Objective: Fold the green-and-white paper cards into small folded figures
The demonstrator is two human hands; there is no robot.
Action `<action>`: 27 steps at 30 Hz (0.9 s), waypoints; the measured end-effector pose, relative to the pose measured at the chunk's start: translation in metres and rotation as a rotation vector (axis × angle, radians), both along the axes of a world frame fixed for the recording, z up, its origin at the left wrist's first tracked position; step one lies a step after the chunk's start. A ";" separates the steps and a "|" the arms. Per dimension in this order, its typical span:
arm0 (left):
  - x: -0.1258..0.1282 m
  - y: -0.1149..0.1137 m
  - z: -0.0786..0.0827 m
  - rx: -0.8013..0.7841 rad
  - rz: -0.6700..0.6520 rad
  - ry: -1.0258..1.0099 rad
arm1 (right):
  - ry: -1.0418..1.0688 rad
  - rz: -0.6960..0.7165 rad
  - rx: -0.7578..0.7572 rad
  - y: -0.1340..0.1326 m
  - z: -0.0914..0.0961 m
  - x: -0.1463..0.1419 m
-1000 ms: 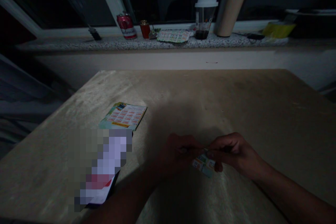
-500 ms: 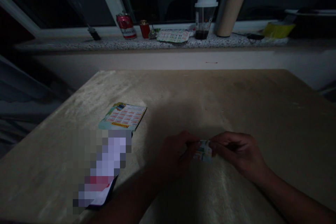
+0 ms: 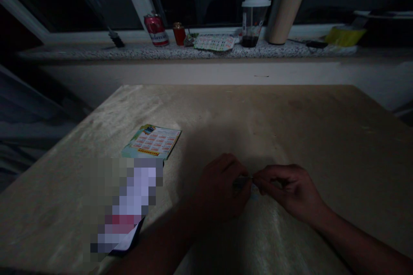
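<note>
Between my two hands is a small folded printed paper point(image 3: 254, 190), mostly covered by my fingers. The fingers of my left hand point(image 3: 224, 187) curl around its left part, closed on it. At its right edge, my right hand point(image 3: 290, 187) pinches the paper between thumb and fingertips. The hands nearly touch at the fingertips, low over the beige table point(image 3: 322, 137). Dim light and my own shadow hide the folds. To the left lies a flat printed card point(image 3: 154, 141) with a grid of red figures, apart from both hands.
A pixelated phone-like object point(image 3: 134, 202) lies beside my left forearm. On the windowsill point(image 3: 135, 53) stand a red drink can point(image 3: 156, 30), a red jar point(image 3: 179, 34), a lidded cup with a straw point(image 3: 251, 21) and a cardboard tube point(image 3: 288, 8); printed cards point(image 3: 214, 43) lie between them.
My left hand has rolled over the paper, its fingers curling further around it. Less of the printed face shows now. My right hand keeps its pinch, with the fingertips slightly further left.
</note>
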State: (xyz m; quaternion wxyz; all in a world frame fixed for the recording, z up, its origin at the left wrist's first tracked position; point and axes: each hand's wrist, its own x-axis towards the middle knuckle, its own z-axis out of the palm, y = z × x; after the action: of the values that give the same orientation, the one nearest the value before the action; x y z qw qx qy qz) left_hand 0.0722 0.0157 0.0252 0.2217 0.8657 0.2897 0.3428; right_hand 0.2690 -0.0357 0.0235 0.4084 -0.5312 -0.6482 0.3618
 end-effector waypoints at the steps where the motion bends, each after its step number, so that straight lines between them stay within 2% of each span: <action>1: 0.001 0.000 -0.001 -0.003 -0.010 0.005 | 0.016 0.011 -0.025 0.001 0.000 0.000; 4: 0.002 0.001 -0.006 -0.004 -0.019 -0.004 | 0.021 0.038 -0.051 0.002 -0.003 0.000; 9: 0.003 0.001 -0.010 -0.002 -0.018 -0.043 | -0.068 0.036 0.019 -0.001 -0.006 0.000; 17: 0.002 0.006 -0.011 0.077 -0.127 -0.157 | -0.105 0.068 0.079 -0.004 -0.004 0.002; 27: -0.002 0.007 -0.011 -0.085 -0.138 -0.165 | -0.096 0.069 0.106 -0.004 -0.008 0.004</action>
State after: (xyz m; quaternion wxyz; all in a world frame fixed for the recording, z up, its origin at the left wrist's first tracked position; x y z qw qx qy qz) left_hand 0.0700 0.0226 0.0139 0.3046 0.8423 0.2243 0.3840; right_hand 0.2730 -0.0396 0.0152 0.3917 -0.5031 -0.7031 0.3149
